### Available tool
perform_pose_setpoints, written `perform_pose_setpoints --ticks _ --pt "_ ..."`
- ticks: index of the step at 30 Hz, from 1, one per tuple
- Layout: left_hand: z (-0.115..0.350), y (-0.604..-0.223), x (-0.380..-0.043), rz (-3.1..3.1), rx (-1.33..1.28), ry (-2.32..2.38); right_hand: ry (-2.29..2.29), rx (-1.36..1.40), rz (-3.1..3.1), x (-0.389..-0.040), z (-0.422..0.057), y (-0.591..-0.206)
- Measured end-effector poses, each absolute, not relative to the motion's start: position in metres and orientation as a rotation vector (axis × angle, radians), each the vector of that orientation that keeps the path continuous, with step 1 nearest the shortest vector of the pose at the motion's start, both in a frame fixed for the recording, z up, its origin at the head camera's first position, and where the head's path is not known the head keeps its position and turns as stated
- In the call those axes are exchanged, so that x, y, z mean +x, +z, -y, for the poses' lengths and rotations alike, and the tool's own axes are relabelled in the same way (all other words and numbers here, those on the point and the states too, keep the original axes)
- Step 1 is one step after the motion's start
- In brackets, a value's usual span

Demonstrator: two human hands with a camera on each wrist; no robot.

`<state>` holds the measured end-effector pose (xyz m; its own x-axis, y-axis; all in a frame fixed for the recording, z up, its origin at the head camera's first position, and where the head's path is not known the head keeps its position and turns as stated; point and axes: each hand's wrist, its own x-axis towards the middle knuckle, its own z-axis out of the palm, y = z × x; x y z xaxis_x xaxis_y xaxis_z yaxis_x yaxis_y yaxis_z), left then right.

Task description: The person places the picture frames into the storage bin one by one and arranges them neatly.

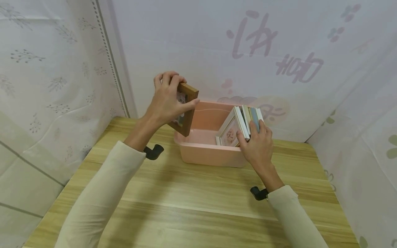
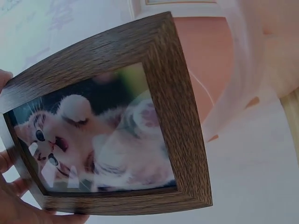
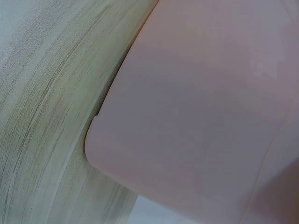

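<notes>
My left hand (image 1: pixel 167 98) grips a brown wooden picture frame (image 2: pixel 180 116) by its edges, tilted over the left end of a pink plastic bin (image 1: pixel 214 155). A kitten photo (image 2: pixel 98 144) fills the frame in the left wrist view. At the bin's right end my right hand (image 1: pixel 258 144) holds the near edges of several upright picture frames (image 1: pixel 242 120), thumb on the white one in front and fingers over the others. They lean together inside the bin. In the right wrist view the bin's outer wall (image 3: pixel 187 121) fills most of the picture; the hand is hidden there.
The bin stands at the back of a wood-grain table (image 1: pixel 186 206), close to a printed curtain (image 1: pixel 186 44). More patterned cloth hangs on the left (image 1: pixel 56 75) and right. Black wrist mounts (image 1: pixel 154 152) stick out beside both sleeves.
</notes>
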<state>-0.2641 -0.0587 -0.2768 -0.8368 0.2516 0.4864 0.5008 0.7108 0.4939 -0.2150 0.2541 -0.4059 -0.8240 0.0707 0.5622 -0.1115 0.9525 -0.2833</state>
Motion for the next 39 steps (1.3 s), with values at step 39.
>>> perform_pose_setpoints --ticks 39 --pt "0.011 -0.283 -0.285 2.577 -0.849 -0.720 0.406 0.035 2.496 -0.215 -0.255 -0.406"
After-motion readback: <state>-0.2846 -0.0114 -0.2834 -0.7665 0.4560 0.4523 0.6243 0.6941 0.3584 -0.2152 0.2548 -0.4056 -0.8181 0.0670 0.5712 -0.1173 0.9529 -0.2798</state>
